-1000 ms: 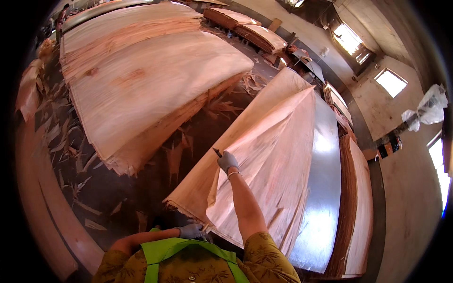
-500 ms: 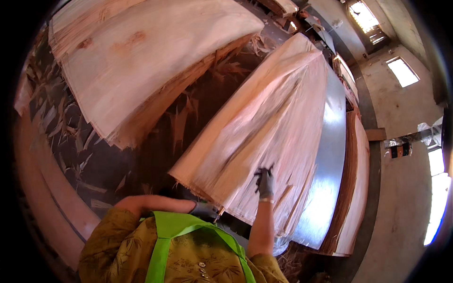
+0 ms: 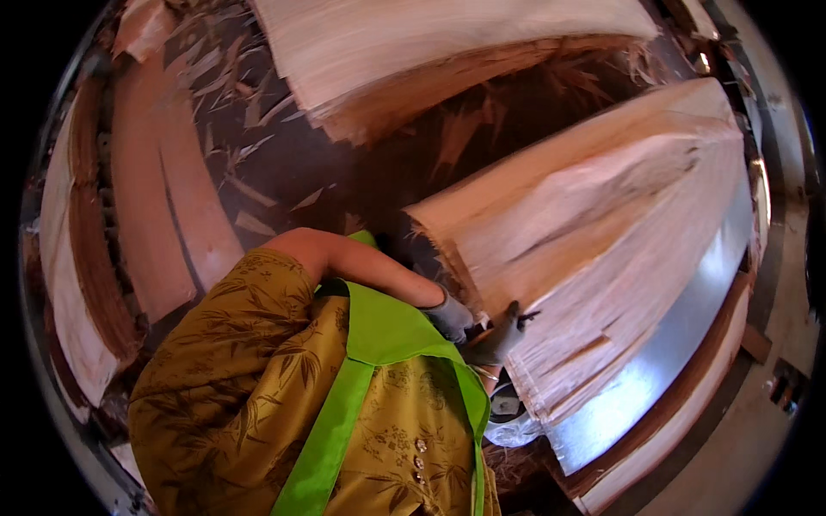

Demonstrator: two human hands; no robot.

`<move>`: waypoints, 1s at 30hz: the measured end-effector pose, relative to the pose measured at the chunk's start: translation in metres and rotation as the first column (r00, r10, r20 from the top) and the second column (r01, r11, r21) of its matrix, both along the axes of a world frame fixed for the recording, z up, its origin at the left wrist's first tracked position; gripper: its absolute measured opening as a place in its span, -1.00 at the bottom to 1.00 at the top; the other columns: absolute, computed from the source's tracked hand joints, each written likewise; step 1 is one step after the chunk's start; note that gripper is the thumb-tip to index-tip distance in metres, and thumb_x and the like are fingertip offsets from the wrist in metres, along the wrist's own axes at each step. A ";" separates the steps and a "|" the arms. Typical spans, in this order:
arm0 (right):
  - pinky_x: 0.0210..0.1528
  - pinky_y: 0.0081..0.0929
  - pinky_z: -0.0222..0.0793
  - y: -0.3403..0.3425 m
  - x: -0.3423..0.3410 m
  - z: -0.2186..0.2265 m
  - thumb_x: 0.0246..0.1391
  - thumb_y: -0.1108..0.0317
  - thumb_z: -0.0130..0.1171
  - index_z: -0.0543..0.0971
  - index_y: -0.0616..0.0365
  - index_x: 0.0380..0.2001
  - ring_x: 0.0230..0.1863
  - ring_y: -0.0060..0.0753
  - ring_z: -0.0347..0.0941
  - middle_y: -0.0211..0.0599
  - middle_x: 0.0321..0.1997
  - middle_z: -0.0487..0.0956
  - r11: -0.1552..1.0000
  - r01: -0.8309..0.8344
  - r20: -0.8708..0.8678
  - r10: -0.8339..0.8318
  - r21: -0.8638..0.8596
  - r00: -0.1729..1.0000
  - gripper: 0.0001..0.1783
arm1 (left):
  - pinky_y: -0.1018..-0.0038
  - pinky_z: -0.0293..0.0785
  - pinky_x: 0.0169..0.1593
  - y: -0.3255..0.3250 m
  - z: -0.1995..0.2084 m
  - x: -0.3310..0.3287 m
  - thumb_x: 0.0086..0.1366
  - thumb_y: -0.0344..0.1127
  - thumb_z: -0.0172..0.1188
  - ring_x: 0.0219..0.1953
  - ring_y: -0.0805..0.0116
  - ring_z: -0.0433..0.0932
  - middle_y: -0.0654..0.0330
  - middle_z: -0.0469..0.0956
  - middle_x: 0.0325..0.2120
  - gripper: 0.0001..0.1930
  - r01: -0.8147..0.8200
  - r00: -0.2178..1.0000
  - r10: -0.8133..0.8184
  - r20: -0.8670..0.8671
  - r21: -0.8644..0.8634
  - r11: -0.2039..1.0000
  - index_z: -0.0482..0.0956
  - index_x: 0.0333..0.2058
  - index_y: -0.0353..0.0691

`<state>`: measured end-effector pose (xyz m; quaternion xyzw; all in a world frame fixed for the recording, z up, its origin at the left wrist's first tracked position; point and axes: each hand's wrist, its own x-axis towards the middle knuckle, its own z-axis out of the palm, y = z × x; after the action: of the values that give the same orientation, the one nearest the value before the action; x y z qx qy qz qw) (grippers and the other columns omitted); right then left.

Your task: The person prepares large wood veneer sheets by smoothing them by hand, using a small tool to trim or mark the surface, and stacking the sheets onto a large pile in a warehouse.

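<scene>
Left hand (image 3: 450, 316): fingertips obscured at the veneer's near edge; anything within the grasp indeterminable.
Right hand (image 3: 497, 342): blurred; finger positions unclear; forearm mostly hidden behind the apron.
Veneer (image 3: 594, 232): surface grain smeared by blur in places.
Metal sheet (image 3: 688, 322): largely covered by the veneer; only one side strip exposed.
Far stack (image 3: 456, 21): cut off by the upper edge.
Apron (image 3: 396, 331) and shirt (image 3: 215, 387): both cut off by the lower edge.
Round object (image 3: 506, 402), beside the right wrist: partly concealed, kind indeterminable.
Dark item (image 3: 785, 387), far right: too small to identify.
</scene>
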<state>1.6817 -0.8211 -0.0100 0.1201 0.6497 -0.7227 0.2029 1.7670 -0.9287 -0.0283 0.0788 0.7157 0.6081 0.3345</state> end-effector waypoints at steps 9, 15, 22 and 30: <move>-0.26 -0.51 0.36 -0.013 0.019 0.062 0.09 0.26 0.13 0.32 0.44 -0.04 -0.26 -0.42 0.34 -0.17 -0.21 0.44 0.835 -0.100 0.034 0.097 0.541 0.995 -0.50 | 0.41 0.47 -0.32 -0.115 -0.121 0.115 0.21 0.12 -0.01 -0.29 0.27 0.52 0.11 0.52 -0.28 -0.47 -0.735 0.314 0.411 0.856 -0.055 0.676 0.47 -0.11 -0.27; -0.15 -0.44 0.36 -0.004 0.038 0.073 0.03 0.37 0.17 0.25 0.51 0.07 -0.18 -0.30 0.35 -0.01 -0.05 0.44 0.660 0.101 -0.172 0.043 0.745 0.984 -0.40 | 0.27 0.46 -0.20 -0.135 -0.199 0.096 0.25 0.15 -0.10 -0.16 0.26 0.45 0.16 0.41 -0.12 -0.48 -0.996 -0.086 0.338 0.937 -0.091 -0.003 0.35 -0.03 -0.14; -0.33 -0.48 0.34 -0.053 0.059 0.106 -0.04 0.39 0.24 0.50 0.46 -0.25 -0.40 -0.46 0.33 -0.27 -0.37 0.49 0.491 0.225 -0.348 0.174 0.842 0.921 -0.66 | 0.35 0.50 -0.20 -0.167 -0.246 0.094 0.26 -0.24 0.04 -0.22 0.30 0.51 0.17 0.50 -0.24 -0.75 -0.964 -0.127 0.327 0.936 -0.040 -0.262 0.42 -0.13 -0.20; -0.50 -0.55 0.22 -0.059 0.064 0.135 -0.05 0.39 0.22 0.51 0.37 -0.35 -0.53 -0.54 0.25 -0.35 -0.50 0.45 0.641 0.233 -0.267 -0.044 0.732 0.963 -0.76 | 0.52 0.43 -0.29 -0.250 -0.136 0.085 0.25 -0.26 0.06 -0.29 0.46 0.48 0.30 0.52 -0.33 -0.79 -0.975 -0.010 0.724 0.690 0.154 -0.160 0.51 -0.20 -0.21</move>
<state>1.7461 -0.8803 0.1253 0.1609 0.8988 -0.4078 0.0031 1.8518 -1.1783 -0.1642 -0.4448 0.2322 0.8591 -0.1006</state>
